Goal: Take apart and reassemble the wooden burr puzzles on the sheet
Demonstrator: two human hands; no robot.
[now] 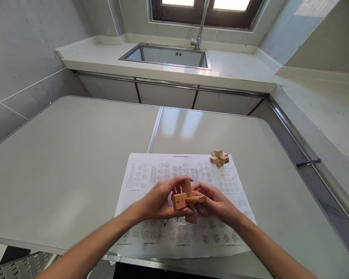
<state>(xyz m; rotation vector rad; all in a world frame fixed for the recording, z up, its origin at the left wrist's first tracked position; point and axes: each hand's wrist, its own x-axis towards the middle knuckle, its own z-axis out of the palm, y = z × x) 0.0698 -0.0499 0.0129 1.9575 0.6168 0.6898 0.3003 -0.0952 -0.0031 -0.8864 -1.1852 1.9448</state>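
Between my two hands is a wooden interlocking puzzle [189,200] of crossed light-brown pieces, held above a printed sheet. My left hand [163,198] grips it from the left, with fingers over the top and the thumb below. From the right, my right hand [211,199] closes its fingers about the puzzle's right side; some fingertips are hidden behind the wood. A rounded peg-like piece points right, near the right thumb. Under both hands lies the white instruction sheet [145,235], printed with rows of small diagrams.
A second wooden puzzle [219,158], assembled in a cross shape, sits on the sheet's far right corner. The pale folding table [75,155] has a seam down its middle. Beyond it are a counter [238,64], a sink [168,56] and a faucet [198,38]. Walls border both sides.
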